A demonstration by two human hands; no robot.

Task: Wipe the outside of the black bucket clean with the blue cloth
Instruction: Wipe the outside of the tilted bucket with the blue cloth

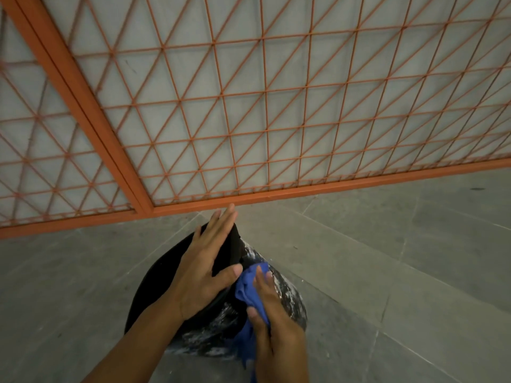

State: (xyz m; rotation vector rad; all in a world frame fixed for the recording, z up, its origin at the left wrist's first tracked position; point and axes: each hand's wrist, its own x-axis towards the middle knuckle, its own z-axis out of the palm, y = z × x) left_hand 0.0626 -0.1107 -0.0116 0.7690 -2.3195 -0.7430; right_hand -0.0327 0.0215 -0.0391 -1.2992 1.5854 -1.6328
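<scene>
The black bucket (287, 297) lies tilted on its side on the grey floor, its mouth turned left and its outer wall streaked with white marks. My left hand (204, 266) lies flat over the rim with straight fingers, the thumb at the rim's edge, steadying the bucket. My right hand (273, 324) presses the bunched blue cloth (250, 288) against the bucket's outer wall, thumb and fingers curled round the cloth. A tail of the cloth hangs down below my right hand.
An orange metal mesh fence (276, 106) with a thick orange frame stands just beyond the bucket, backed by a pale sheet. Grey floor tiles (401, 258) spread to the right and left of the bucket.
</scene>
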